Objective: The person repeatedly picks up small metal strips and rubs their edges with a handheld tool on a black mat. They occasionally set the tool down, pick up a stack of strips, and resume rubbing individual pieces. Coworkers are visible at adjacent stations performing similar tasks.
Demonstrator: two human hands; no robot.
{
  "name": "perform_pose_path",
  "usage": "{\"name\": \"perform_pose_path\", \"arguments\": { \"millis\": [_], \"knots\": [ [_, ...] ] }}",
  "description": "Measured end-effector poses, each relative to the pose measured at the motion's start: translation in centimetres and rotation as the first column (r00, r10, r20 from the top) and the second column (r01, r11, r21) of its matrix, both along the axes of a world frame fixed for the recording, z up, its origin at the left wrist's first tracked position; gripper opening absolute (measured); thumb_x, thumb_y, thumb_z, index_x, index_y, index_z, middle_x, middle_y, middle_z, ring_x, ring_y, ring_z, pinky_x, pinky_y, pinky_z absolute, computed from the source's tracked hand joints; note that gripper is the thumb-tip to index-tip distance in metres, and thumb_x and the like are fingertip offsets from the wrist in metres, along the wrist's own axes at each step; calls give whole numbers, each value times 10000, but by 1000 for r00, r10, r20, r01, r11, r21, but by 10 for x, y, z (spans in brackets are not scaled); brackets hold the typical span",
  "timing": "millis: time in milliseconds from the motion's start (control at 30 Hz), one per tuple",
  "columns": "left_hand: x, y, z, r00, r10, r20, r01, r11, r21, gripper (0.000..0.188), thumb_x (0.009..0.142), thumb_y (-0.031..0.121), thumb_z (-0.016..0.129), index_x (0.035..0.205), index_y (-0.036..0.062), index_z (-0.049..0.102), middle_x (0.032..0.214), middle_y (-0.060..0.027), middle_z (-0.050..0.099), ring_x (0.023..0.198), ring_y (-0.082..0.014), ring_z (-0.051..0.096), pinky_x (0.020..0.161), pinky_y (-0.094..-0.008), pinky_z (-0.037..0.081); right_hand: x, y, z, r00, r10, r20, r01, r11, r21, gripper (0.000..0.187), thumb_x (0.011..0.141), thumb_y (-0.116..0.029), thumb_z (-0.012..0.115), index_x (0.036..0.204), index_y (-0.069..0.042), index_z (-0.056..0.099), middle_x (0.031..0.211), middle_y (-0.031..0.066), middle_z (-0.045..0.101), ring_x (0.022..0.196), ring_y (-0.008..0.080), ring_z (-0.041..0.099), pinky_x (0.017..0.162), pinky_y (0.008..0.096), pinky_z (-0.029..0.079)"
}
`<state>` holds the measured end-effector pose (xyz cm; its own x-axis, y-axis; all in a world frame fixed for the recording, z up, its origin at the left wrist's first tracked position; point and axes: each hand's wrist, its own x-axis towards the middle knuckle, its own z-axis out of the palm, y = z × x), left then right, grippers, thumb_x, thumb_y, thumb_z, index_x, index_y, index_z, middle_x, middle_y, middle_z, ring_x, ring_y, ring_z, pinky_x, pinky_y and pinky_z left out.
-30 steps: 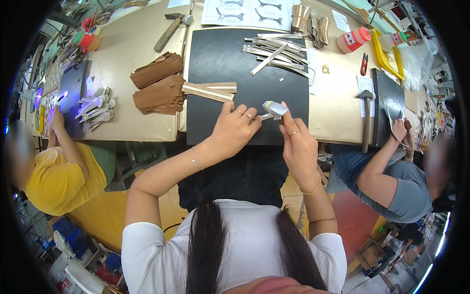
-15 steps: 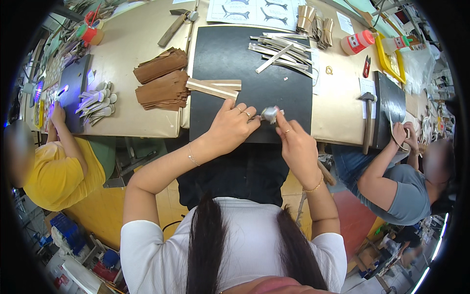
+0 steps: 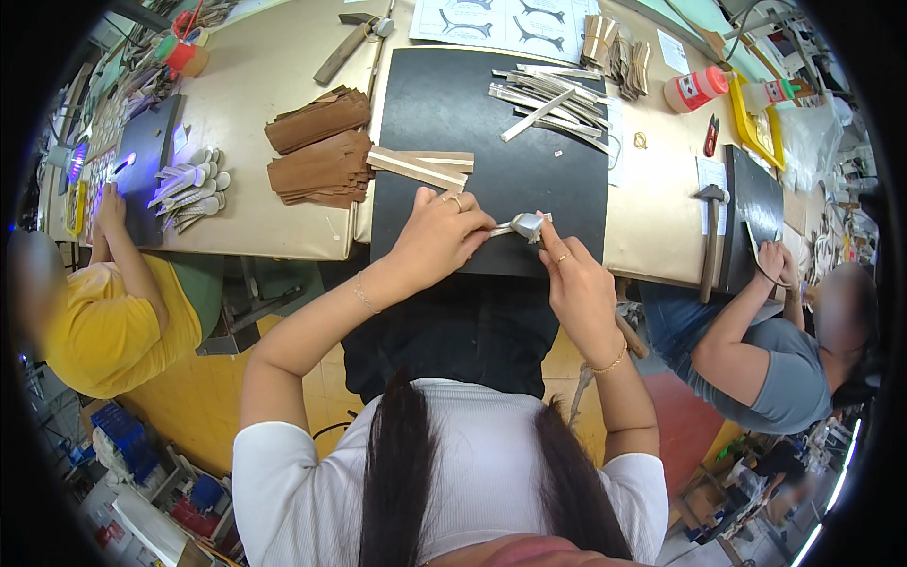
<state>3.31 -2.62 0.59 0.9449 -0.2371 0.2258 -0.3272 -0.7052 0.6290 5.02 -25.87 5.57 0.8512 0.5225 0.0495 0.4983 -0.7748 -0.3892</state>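
Note:
Over the near part of the black board, both my hands hold a narrow pale strip between them. A silvery-white, crumpled piece bulges at its right end; whether it is peeled backing or a fold of the strip I cannot tell. My left hand is closed, pinching the strip's left end between thumb and fingers. My right hand is closed in a pinch at the crumpled end. Just beyond my left hand, two tan strips with white bands lie crossed on the board's left edge.
Brown leather pieces are stacked left of the board. Light strips lie piled at its far right. A hammer and a red-and-white bottle stand farther off. Co-workers sit at left and right.
My right hand has shifted slightly right and nearer. The silvery piece has turned and opened out, and more of the strip shows between my hands. The view has shifted a little.

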Motion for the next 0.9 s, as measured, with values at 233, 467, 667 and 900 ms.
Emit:
{"name": "perform_pose_path", "arguments": {
  "millis": [233, 467, 667, 900],
  "knots": [
    [-8, -4, 1, 976, -107, 192, 35, 937, 347, 74, 874, 157, 751, 946, 159, 769, 884, 9, 616, 847, -177, 583, 809, -379, 358, 4, 10, -2, 996, -21, 86, -4, 961, 277, 503, 977, -126, 665, 1469, -189, 585, 821, 80, 591, 661, 278, 644, 592, 395, 520],
    [-10, 9, 3, 1000, -27, 12, 26, 996, 83, 132, 876, 150, 748, 999, 178, 785, 884, 11, 606, 845, -173, 577, 797, -365, 352, -2, 4, 5, 999, 42, -16, -42, 999, -2, 499, 976, -143, 669, 1466, -202, 591, 825, 80, 594, 668, 275, 651, 588, 392, 517],
    [-18, 4, 1, 976, -92, 196, 21, 942, 335, 146, 847, 143, 783, 992, 154, 781, 888, 14, 607, 828, -163, 576, 798, -361, 345, 2, 14, 1, 998, 25, 49, -35, 978, 207, 501, 971, -136, 672, 1461, -204, 595, 825, 78, 602, 675, 278, 654, 596, 393, 520],
    [-15, 17, 3, 998, -29, 62, 25, 997, 69, 142, 825, 134, 796, 964, 147, 767, 887, 16, 606, 831, -169, 571, 789, -365, 341, -5, 11, 9, 997, 48, -67, -48, 999, 2, 493, 960, -121, 674, 1440, -217, 615, 815, 67, 607, 697, 274, 668, 612, 390, 529]
  ]
}}
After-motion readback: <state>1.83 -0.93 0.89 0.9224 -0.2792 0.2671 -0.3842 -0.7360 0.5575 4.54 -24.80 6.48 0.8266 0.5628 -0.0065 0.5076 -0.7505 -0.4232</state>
